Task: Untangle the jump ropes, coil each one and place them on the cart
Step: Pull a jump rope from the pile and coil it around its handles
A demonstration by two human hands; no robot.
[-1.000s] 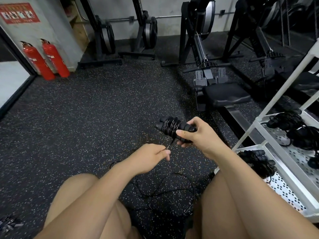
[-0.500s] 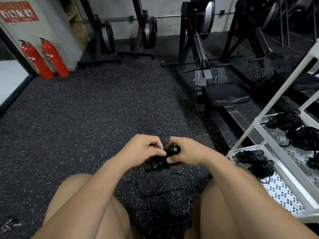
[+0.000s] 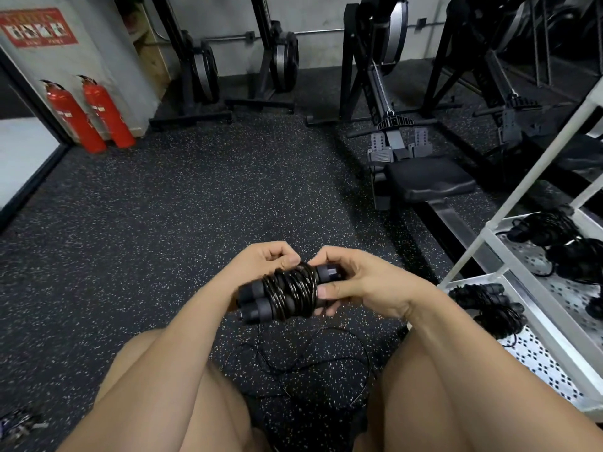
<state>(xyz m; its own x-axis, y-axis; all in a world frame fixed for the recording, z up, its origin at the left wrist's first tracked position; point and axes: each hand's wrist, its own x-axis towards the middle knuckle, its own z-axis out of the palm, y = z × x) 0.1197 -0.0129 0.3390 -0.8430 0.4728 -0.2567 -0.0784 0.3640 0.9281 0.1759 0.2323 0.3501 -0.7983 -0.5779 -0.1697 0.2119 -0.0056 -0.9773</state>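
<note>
- 2 hands shared the jump rope [image 3: 284, 296], and the largest risk was the winding springing loose. The left hand [image 3: 270, 259] only pinched the cord at the top of the wraps with curled fingers, and a slip there would probably let the stiff turns unwind.
- 1 thin strand appeared to run down from the bundle toward the loose cord [image 3: 339, 329] on the floor between the knees. A snag in that slack could drag the wraps crooked.
- Some lesser risk lay with the right hand [image 3: 362, 282], which clasped the handle ends. If that grip eased, the 2 handles could slide apart.
- Least of all, a loosely finished coil might catch on the coiled ropes [image 3: 489, 305] lying on the cart [image 3: 541, 360], which stood to the person's right, well apart from the bundle.
- The jump rope was held in the air in front of the knees, above the floor. Its 2 black handles lay side by side, with glossy dark cord wound tightly round their middle in many turns.
</note>
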